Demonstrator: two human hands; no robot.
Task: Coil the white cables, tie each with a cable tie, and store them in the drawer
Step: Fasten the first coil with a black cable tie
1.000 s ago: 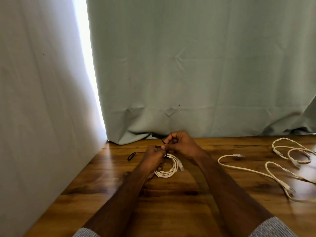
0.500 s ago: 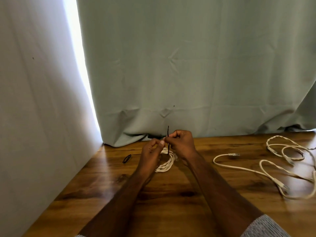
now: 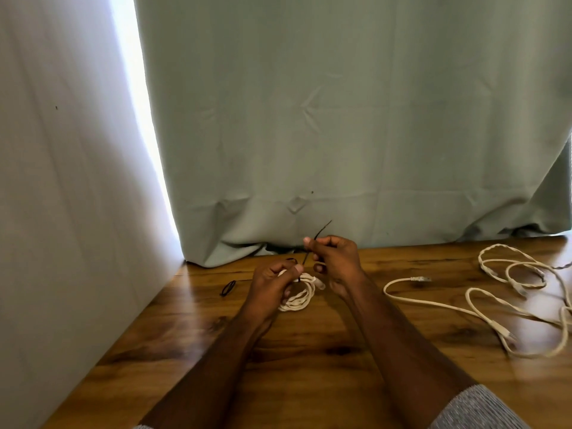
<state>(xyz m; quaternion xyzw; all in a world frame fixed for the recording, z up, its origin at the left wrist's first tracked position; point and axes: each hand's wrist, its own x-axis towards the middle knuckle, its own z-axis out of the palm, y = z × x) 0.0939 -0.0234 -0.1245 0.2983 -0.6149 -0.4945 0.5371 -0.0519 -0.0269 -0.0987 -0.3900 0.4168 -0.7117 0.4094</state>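
Observation:
A small coil of white cable (image 3: 298, 297) hangs from my left hand (image 3: 272, 281), which grips its top where a black cable tie (image 3: 318, 236) wraps it. My right hand (image 3: 335, 258) pinches the tie's free tail, which sticks up and to the right past my fingers. Both hands hover just above the wooden table (image 3: 309, 366) near its far edge. Loose white cables (image 3: 483, 308) lie uncoiled on the right side of the table. No drawer is in view.
A spare black cable tie (image 3: 228, 287) lies on the table left of my hands. A pale green curtain (image 3: 340, 119) hangs behind the table and a white wall (image 3: 62, 212) stands close on the left.
My right hand has drawn the tie's tail up and to the right, so more of it shows above my fingers. My left hand keeps the coil.

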